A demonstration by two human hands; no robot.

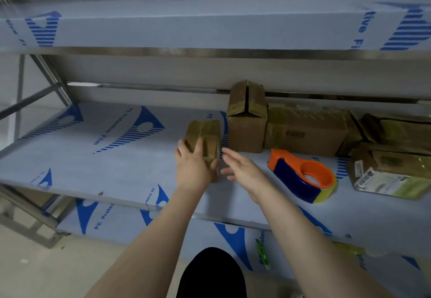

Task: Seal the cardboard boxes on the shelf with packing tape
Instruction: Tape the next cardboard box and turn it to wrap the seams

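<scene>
While the fingers of the left hand lie over the near top of the small box and its thumb hooks round the near corner, gripping it, the right hand hangs just beside the box with its fingers spread, loose and holding nothing. The small box sits on the film-covered shelf. To the right of the right hand, the orange and blue tape dispenser lies on the shelf. Behind, 1 upright box has parted top flaps, with a wide box touching its right side.
</scene>
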